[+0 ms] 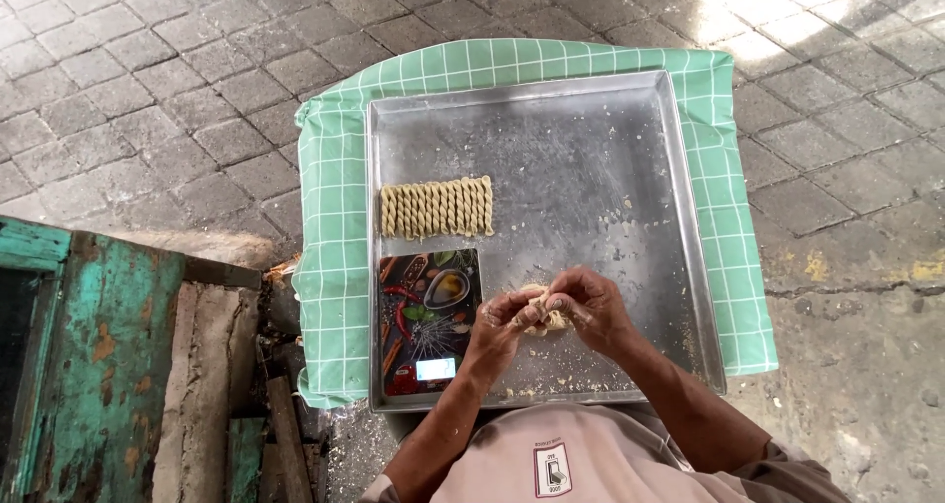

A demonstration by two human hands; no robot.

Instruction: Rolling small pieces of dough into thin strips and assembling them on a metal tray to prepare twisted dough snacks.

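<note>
Both my hands meet over the near part of a square metal tray point(630, 149). My left hand point(500, 324) and my right hand point(589, 304) pinch a small lump of pale dough point(544, 318) between their fingers. The dough is mostly hidden by my fingers. A row of several twisted dough sticks point(436, 208) lies side by side on the tray's left part, farther away. A small kitchen scale point(428, 321) with a colourful picture top and a lit display sits in the tray's near left corner, just left of my left hand.
The tray rests on a green checked cloth point(330, 218) over a small table. Grey paving stones point(148, 90) surround it. A worn teal wooden structure point(89, 365) stands at the lower left. Crumbs dot the tray's near edge.
</note>
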